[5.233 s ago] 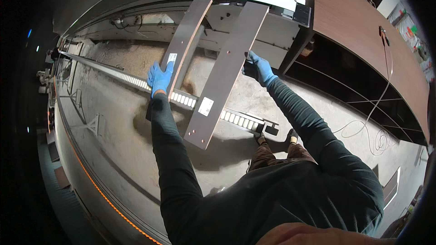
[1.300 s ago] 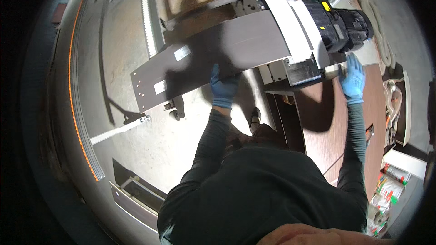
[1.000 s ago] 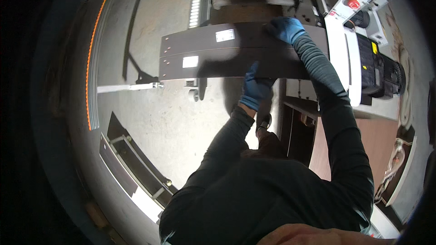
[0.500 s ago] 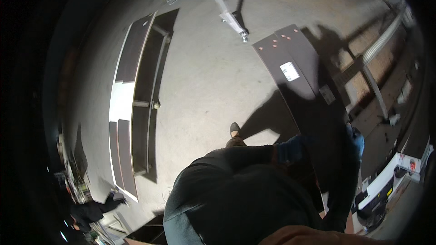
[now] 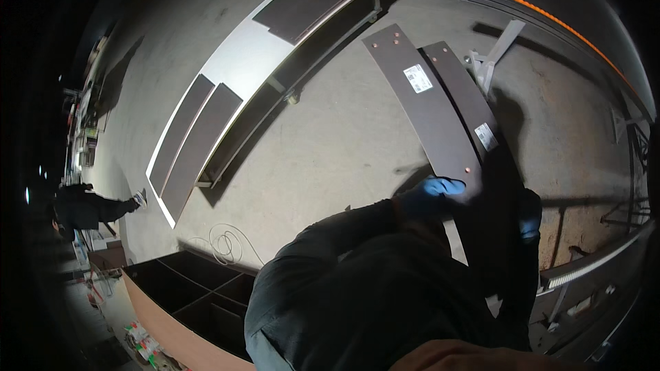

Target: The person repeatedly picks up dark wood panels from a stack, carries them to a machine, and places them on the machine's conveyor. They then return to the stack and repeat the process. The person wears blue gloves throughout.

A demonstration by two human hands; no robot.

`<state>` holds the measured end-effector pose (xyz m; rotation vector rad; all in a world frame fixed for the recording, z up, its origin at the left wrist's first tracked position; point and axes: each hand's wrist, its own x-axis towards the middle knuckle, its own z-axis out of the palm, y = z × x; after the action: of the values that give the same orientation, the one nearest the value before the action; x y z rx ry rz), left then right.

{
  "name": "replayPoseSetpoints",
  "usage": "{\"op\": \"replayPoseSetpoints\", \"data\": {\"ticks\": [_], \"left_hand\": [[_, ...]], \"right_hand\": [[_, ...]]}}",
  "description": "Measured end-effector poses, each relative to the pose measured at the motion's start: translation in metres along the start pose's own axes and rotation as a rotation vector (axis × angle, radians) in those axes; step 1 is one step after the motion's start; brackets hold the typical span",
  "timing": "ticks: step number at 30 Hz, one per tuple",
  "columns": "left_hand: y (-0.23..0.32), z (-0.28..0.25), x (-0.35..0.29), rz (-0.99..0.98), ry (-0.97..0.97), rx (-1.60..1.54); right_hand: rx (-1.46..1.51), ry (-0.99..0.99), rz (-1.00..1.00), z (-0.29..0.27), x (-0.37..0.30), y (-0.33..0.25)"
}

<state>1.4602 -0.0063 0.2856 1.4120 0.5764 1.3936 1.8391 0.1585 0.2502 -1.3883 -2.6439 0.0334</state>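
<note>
Left panel point(image 5: 430, 106) and right panel point(image 5: 459, 82) above floor point(image 5: 330, 137)

The left hand point(image 5: 427, 198) pinches the left panel's outer edge, grip closed; the right hand point(image 5: 530, 225) is at the right panel's far side (too shadowed to tell its grip). Both panels lie right of the worktop point(image 5: 244, 60).

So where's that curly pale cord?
The curly pale cord lies on the floor in the head view's lower left, just beside the brown cabinet with dark compartments, left of the person's left hand.
</note>
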Motion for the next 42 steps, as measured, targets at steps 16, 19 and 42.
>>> {"op": "replayPoseSetpoints", "data": {"ticks": [16,19,42], "left_hand": [[0.137,-0.513,-0.104,-0.186,1.029,-0.910],[0.140,-0.572,-0.138,-0.139,1.298,-0.760],[0.116,-0.784,-0.153,-0.642,1.280,1.039]], "right_hand": [[0.622,-0.364,0.074,0.058,0.560,-0.447],[0.469,-0.439,-0.006,0.062,0.644,-0.523],[0.126,-0.327,-0.600,0.227,1.078,-0.740]]}}
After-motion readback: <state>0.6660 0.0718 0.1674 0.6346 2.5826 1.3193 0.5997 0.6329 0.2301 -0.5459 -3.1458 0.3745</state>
